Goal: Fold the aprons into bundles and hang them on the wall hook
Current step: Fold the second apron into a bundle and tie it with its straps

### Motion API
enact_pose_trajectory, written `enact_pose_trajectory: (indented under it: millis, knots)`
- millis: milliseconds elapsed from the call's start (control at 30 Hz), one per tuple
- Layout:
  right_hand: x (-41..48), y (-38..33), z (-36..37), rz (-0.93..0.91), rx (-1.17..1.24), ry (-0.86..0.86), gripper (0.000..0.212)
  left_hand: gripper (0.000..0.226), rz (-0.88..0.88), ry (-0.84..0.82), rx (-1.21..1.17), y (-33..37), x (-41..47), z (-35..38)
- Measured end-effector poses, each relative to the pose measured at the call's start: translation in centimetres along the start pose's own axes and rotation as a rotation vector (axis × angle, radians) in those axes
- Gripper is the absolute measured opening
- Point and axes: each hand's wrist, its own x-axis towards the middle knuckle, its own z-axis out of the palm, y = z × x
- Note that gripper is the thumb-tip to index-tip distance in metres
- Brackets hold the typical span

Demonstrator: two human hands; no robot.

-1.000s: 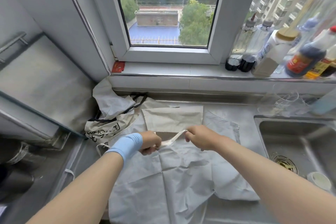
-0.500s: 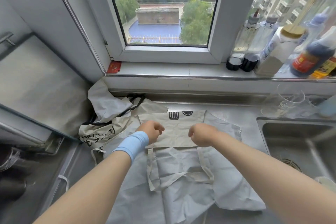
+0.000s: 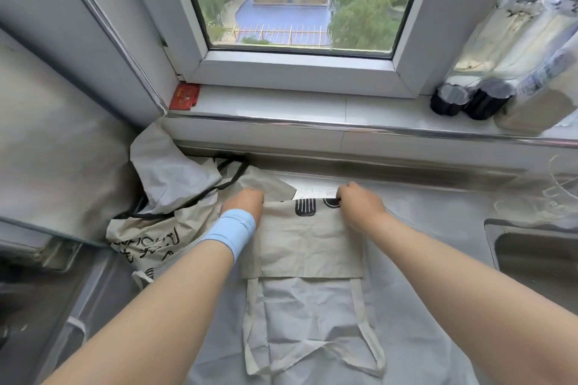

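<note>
A beige apron (image 3: 301,241) with black utensil prints lies flat on the steel counter, its bib folded toward me and its neck strap (image 3: 362,322) looped over the pale grey cloth (image 3: 416,316) beneath. My left hand (image 3: 245,201), with a blue wristband, pinches the apron's far left corner. My right hand (image 3: 359,201) pinches the far right corner. A second crumpled apron (image 3: 150,244) with black lettering and black straps lies heaped at the left. No wall hook is in view.
The windowsill (image 3: 281,103) runs across the back, with dark-capped bottles (image 3: 469,100) at its right end and a red card (image 3: 184,97) at its left. A steel sink (image 3: 538,259) opens at the right. A steel panel (image 3: 56,150) stands at the left.
Both hands let go of the neck strap, which now lies on the cloth, and reached forward to the apron's far edge. The view has tilted down and closer.
</note>
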Motion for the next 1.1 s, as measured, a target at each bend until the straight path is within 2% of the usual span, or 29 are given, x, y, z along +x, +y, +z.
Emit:
enact_pose_trajectory:
  millis: [67,167,233,300,367,433,533,733,800,967,1100]
  knots:
    - [0.6,0.0,-0.6,0.009,0.033,0.070,0.029,0.038,-0.004,0.107,-0.012,-0.4,0.5,-0.6]
    - [2.1,-0.4,-2.1,0.007,0.172,0.270,0.024,0.030,-0.066,0.350,-0.245,-1.1,1.4,-1.9]
    - [2.5,-1.0,-2.7,-0.014,0.225,0.304,0.038,0.039,-0.064,0.428,-0.410,-1.1,1.4,-2.2]
    - [1.8,-1.8,-2.6,-0.060,0.245,0.199,0.067,0.056,-0.004,0.376,-0.493,-0.7,0.4,-1.7]
    - [0.1,-2.3,-1.9,-0.092,0.262,0.091,0.078,0.061,0.059,0.287,-0.478,-0.2,-1.1,-0.8]
    - [-2.0,-2.2,-1.2,-0.109,0.287,0.067,0.064,0.054,0.111,0.248,-0.416,0.3,-3.0,0.3]
    - [-5.9,-1.9,-1.2,-0.129,0.341,0.127,0.045,0.036,0.182,0.228,-0.421,1.5,-6.8,1.8]
    - [-16.6,-2.1,-2.4,-0.175,0.401,0.279,0.028,0.012,0.316,0.146,-0.469,5.7,-16.5,4.0]
    - [-20.6,-1.8,-2.6,-0.179,0.403,0.288,0.026,0.010,0.360,0.086,-0.478,7.3,-19.6,5.0]
    - [-28.6,0.3,-1.5,-0.129,0.263,0.168,0.021,0.018,0.431,-0.039,-0.470,11.5,-25.7,7.7]
    - [-32.0,3.4,1.0,-0.145,0.070,0.167,0.025,0.021,0.465,-0.099,-0.300,14.5,-27.6,10.4]
